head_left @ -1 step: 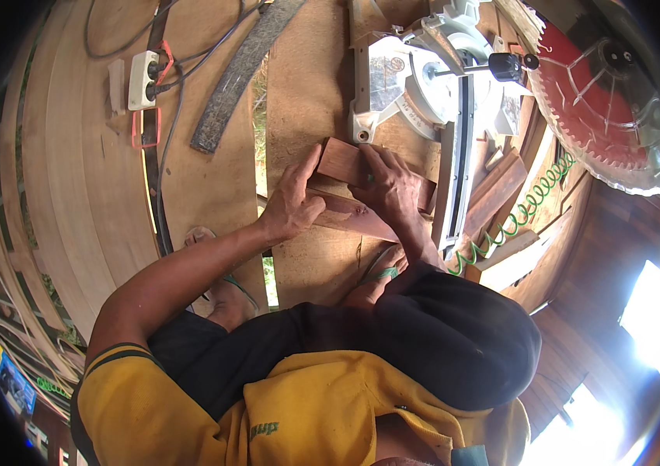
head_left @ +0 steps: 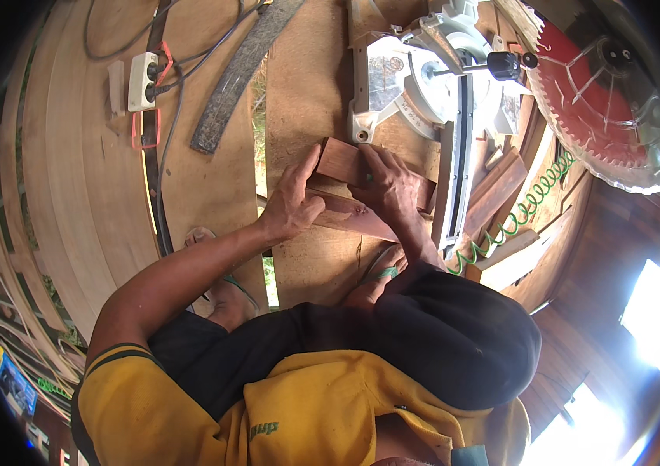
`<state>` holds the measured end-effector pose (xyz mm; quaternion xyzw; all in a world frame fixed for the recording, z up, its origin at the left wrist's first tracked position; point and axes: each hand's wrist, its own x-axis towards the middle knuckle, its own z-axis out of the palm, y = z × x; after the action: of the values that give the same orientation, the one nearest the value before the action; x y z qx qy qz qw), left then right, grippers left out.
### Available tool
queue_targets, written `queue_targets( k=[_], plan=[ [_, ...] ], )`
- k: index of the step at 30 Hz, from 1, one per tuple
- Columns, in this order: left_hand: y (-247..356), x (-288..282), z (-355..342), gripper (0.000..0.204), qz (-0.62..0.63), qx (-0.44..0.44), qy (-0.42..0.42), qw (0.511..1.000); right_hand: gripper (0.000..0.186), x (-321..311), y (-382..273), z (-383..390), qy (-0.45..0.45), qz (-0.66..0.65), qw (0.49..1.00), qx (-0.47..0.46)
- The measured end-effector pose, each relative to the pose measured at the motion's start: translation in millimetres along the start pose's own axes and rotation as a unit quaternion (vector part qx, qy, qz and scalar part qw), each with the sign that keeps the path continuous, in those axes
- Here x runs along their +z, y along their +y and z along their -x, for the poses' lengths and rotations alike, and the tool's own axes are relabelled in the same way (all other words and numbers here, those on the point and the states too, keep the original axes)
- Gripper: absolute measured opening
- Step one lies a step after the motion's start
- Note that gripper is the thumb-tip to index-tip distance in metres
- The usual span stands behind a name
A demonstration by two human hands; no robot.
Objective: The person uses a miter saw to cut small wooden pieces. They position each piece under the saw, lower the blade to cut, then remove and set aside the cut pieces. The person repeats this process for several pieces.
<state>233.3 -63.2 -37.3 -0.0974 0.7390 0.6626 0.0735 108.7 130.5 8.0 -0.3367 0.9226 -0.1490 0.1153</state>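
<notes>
A short reddish-brown wood block [head_left: 337,161] lies crosswise just below the silver mitre saw base [head_left: 379,81]. My left hand [head_left: 293,200] is at its left end, index fingertip against the end face, other fingers curled. My right hand [head_left: 390,188] lies over the block with its fingers gripping it; a small green bit shows at its fingertips, too small to name. A second reddish board [head_left: 349,217], with a dark knot, lies just below the block, partly under my hands.
The red toothed blade with clear guard [head_left: 563,85] is at upper right, above a coiled green hose [head_left: 543,186] and offcuts [head_left: 493,186]. At upper left are a white power strip [head_left: 141,81], cables and a dark grey strip [head_left: 229,85]. My sandalled feet [head_left: 229,303] are below my hands.
</notes>
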Motion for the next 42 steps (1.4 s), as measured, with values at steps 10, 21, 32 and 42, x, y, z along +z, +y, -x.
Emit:
queue_targets(
  k=[10,21,32,42],
  plan=[
    [19,-10,-14,0.079,0.107,-0.107,-0.022,0.988,0.074,12,13,-3,0.016,-0.002,0.999,-0.028],
    [58,-50,-34,0.053,0.114,-0.252,-0.027,0.961,0.050,-11,-25,-6,0.100,-0.072,0.988,-0.093],
    [120,-36,-34,0.055,0.312,-0.150,-0.032,0.938,0.065,-117,-13,3,0.173,-0.053,0.970,-0.165],
    [68,62,-130,0.031,0.362,-0.112,0.002,0.926,0.031,-237,26,-60,0.189,0.096,0.975,-0.061]
  ],
)
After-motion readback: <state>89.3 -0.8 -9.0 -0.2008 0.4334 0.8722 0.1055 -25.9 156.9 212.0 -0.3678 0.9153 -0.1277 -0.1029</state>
